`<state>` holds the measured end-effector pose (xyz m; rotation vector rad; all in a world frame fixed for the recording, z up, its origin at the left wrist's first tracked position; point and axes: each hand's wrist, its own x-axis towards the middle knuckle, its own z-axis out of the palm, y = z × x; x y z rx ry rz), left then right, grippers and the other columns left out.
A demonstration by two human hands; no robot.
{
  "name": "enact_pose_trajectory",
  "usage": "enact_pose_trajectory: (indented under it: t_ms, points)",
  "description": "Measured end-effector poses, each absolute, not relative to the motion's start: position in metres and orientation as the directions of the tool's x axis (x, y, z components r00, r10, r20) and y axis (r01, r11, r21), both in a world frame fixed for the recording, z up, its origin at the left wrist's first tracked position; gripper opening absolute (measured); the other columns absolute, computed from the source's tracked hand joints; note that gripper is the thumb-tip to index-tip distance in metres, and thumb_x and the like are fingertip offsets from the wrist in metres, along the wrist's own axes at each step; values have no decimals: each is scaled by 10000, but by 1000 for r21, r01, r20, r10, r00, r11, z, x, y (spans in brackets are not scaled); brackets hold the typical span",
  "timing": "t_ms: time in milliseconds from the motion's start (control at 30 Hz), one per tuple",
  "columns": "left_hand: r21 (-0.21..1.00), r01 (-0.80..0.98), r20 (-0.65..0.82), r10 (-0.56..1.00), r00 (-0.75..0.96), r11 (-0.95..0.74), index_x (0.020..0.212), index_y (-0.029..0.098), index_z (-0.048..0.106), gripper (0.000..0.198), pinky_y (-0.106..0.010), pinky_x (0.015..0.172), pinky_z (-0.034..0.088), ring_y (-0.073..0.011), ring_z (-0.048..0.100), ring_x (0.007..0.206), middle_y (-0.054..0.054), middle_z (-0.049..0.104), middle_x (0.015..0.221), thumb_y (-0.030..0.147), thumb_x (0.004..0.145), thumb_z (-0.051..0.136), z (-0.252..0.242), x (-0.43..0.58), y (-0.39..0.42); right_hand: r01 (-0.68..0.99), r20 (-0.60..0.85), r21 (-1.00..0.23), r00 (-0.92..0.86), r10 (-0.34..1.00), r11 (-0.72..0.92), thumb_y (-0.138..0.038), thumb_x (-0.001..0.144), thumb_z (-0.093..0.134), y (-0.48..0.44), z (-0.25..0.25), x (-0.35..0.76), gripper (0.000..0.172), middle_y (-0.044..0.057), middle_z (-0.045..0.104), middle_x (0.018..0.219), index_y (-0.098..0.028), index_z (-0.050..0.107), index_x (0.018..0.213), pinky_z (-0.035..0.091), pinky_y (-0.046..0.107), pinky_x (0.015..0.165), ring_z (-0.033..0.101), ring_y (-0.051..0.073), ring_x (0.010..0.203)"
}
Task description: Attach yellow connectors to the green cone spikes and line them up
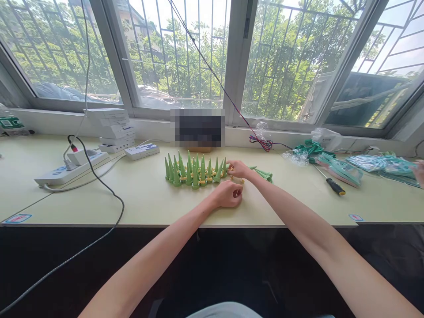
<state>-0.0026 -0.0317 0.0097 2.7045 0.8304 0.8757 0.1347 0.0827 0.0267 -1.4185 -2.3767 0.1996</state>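
Note:
Several pointed green cones (188,172) stand upright in a tight group on the pale table, with small yellow-orange pieces (209,179) around and between them. One cone (218,172) at the right side leans. My left hand (228,194) rests on the table in front of that side, fingers curled closed; what they hold, if anything, is hidden. Just beyond it, my right hand (239,169) is at the group's right edge with its fingers bent together, their contents too small to name. Small amber bits (236,179) lie between my hands. More green cones (264,174) lie flat to the right.
On the left are a power strip (54,176), a black cable (114,194) over the table edge and stacked white boxes (114,128). A screwdriver (335,186), green bundles (309,148) and bagged items (374,163) lie right. Another person's hand (420,172) shows at the far right.

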Motion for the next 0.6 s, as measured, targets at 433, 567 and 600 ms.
enact_pose_trajectory:
  t_ms: [433, 567, 600]
  points:
    - [336, 449, 476, 560, 678, -828, 581, 177, 534, 128, -249, 563, 371, -102, 443, 494, 4, 554, 540, 157, 707, 517, 8, -3, -30, 846, 214, -277, -408, 887, 456, -101, 751, 635, 85, 25, 139, 479, 67, 715, 1047, -192, 609, 1220, 451, 253, 848, 632, 185, 969]
    - [342, 452, 473, 566, 675, -824, 578, 176, 537, 123, -254, 572, 381, -103, 449, 491, 1, 558, 541, 153, 698, 524, 8, -3, -30, 843, 210, -302, -396, 894, 445, -87, 774, 618, 86, 23, 138, 435, 69, 715, 1039, -187, 616, 1197, 454, 247, 836, 635, 174, 960]
    - [342, 453, 472, 568, 675, -823, 579, 176, 537, 121, -254, 571, 380, -102, 447, 490, 1, 561, 544, 153, 697, 526, 9, -3, -31, 844, 206, -310, -390, 897, 438, -88, 777, 618, 86, 23, 138, 433, 69, 714, 1035, -186, 613, 1199, 454, 248, 831, 635, 172, 953]
